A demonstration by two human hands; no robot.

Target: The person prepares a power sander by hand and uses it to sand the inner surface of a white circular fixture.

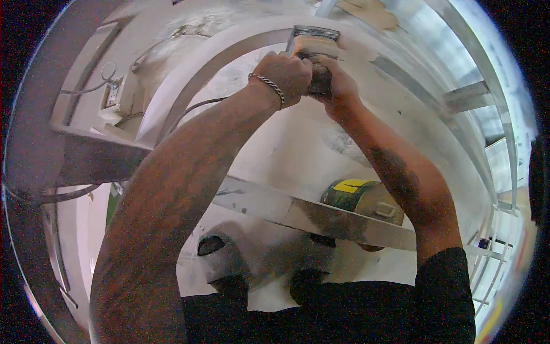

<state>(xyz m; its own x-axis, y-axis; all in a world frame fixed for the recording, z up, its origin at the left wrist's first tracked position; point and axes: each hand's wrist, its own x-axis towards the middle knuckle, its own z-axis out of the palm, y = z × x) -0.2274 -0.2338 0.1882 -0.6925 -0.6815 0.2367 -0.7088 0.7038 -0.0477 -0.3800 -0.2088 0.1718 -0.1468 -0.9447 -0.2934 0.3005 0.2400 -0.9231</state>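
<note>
Both my arms reach forward to a handheld power sander (315, 47) with a dark, dusty body and a pale casing. My left hand (285, 74) is closed on its left side, a braided metal bracelet (269, 86) round that wrist. From the right, my right hand (339, 83) wraps round the dark rear handle. The sander lies at the upper part of a curved white piece (223, 54), over its edge; exact contact underneath is hidden. A dark cord (200, 105) shows behind my left forearm.
A pale beam (275, 207) crosses in front of my body. Beyond it is a round can (366, 198) with a yellow label. At left sit a dark bar (97, 157) and a white socket box (118, 98). Metal framing (467, 94) stands at right.
</note>
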